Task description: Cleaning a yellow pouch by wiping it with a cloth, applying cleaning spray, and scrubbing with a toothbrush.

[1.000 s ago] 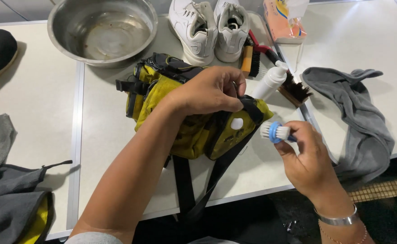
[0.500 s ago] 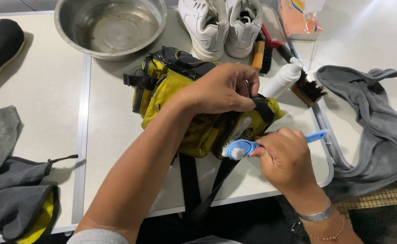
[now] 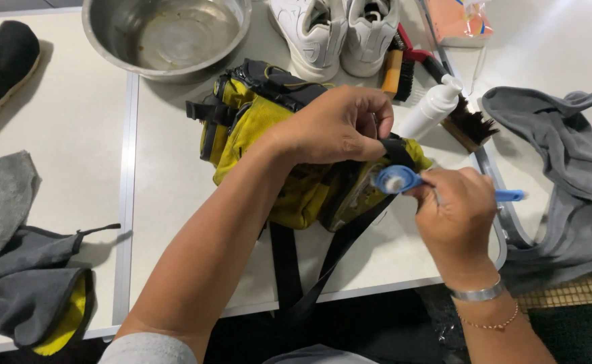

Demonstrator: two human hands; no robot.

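Bag: yellow and black pouch (image 3: 269, 145) lies at the middle of the white table (image 3: 174, 222), its black straps (image 3: 309, 283) hanging over the near edge.
Handling: soft fabric, probably light and floppy; it likely sags unless pinned, so the black tab at its right end looks the firmest place to hold.
Left hand: left hand (image 3: 336, 125) is closed, fingers pinching that black tab and pressing the bag down.
Right hand: right hand (image 3: 454, 212) is curled tight around a small blue brush (image 3: 404, 180), its white bristles touching the bag's right end.
Brush feel: thin plastic handle, likely slippery when wet.
Packages: orange packet in clear wrap (image 3: 461, 17) at the far right; white spray bottle (image 3: 431, 108) lying just right of the bag, label not readable.
Around: steel bowl (image 3: 168, 34) far left, white sneakers (image 3: 336, 30) far middle, grey cloth (image 3: 566, 162) right.
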